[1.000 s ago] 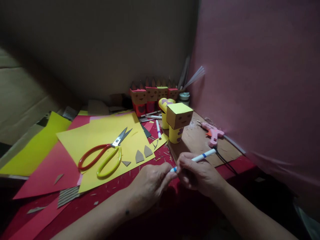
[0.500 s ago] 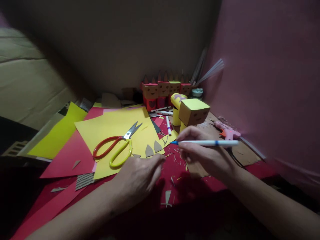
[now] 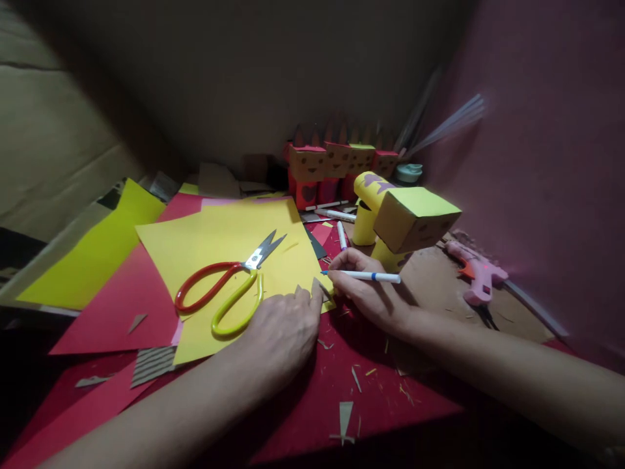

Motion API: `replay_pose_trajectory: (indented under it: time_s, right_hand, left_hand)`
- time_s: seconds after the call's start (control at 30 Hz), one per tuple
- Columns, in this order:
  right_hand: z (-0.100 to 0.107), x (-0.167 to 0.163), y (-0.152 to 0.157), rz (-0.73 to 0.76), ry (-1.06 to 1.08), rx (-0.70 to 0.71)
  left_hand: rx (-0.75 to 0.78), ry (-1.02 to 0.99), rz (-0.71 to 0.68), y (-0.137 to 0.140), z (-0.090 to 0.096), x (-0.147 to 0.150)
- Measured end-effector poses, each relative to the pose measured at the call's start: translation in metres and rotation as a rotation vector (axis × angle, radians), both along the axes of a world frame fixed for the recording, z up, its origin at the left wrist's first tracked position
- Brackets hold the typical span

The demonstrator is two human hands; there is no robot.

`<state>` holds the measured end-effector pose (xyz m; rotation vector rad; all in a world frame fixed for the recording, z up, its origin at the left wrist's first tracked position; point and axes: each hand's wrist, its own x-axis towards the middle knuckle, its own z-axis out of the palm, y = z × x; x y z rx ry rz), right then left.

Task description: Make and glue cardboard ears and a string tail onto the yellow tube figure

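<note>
My right hand [image 3: 368,293] pinches a white marker [image 3: 388,277] with a blue tip, which points left at the edge of the yellow paper [image 3: 234,221]. Close beside it, my left hand [image 3: 288,326] lies palm down, its fingers stretched forward over that paper. Its fingertips touch or lie right by a small pointed cardboard piece [image 3: 316,287]; other such pieces are mostly covered by the fingers. Scissors [image 3: 252,263] with one red and one yellow handle lie partly open on the paper, left of my left hand.
A yellow box-headed cardboard animal [image 3: 403,225] stands behind my right hand. Several similar red and yellow figures [image 3: 334,159] line the back. At right lies a pink glue gun [image 3: 481,270]; red paper [image 3: 117,306] and scraps spread left.
My left hand's fingers have reached forward over the small cardboard pieces. My right hand has brought the marker tip left, close to the left fingertips. The camera view has shifted.
</note>
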<state>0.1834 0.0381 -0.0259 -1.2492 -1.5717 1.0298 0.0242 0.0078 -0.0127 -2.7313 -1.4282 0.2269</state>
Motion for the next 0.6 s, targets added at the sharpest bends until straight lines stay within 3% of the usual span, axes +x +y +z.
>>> replay_pose_trajectory:
  time_s: [0.3,0.6]
  right_hand:
    - [-0.006,0.003,0.009,0.077,0.063,-0.153]
    - [-0.011,0.005,0.009,0.114,-0.028,0.022]
  left_hand:
    - [0.015,0.007,-0.014,0.000,-0.007,-0.001]
    - [0.007,0.095,0.081,-0.002,-0.012,0.005]
